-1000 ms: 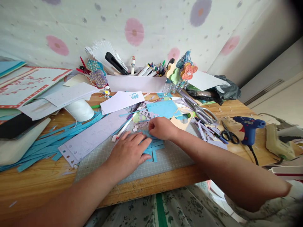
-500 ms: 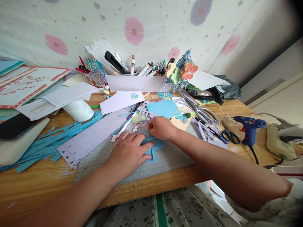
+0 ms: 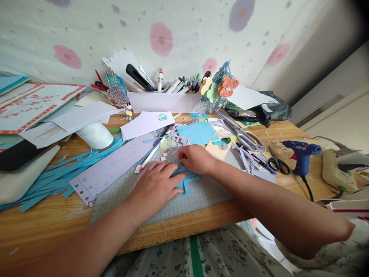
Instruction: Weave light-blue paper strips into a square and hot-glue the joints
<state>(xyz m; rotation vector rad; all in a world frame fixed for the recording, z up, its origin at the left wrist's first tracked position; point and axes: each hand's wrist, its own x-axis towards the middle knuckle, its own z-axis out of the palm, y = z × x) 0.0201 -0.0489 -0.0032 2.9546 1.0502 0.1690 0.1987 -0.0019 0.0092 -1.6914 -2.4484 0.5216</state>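
Flat on a grey cutting mat (image 3: 210, 194) lie crossed blue paper strips (image 3: 190, 177), some of their ends sticking out toward me. My left hand (image 3: 158, 180) rests palm down over their left side, fingers spread and pressing them to the mat. At their far edge my right hand (image 3: 194, 158) is closed, thumb and fingers pinched low at a blue strip. Its fingertips are partly hidden by the hand itself. Just beyond the hands are small lilac paper scraps (image 3: 180, 139) and a white pen (image 3: 149, 154).
Loose blue strips (image 3: 54, 179) and a long lilac sheet (image 3: 115, 165) lie left. Large scissors (image 3: 248, 137), small black scissors (image 3: 279, 163) and a blue glue gun (image 3: 302, 156) lie right. Behind stand a pen box (image 3: 164, 102) and paper flower ornaments (image 3: 213, 92).
My right hand has shifted very slightly toward me, still pinched. My left hand stays in place on the blue strips. The whole view has moved a little.
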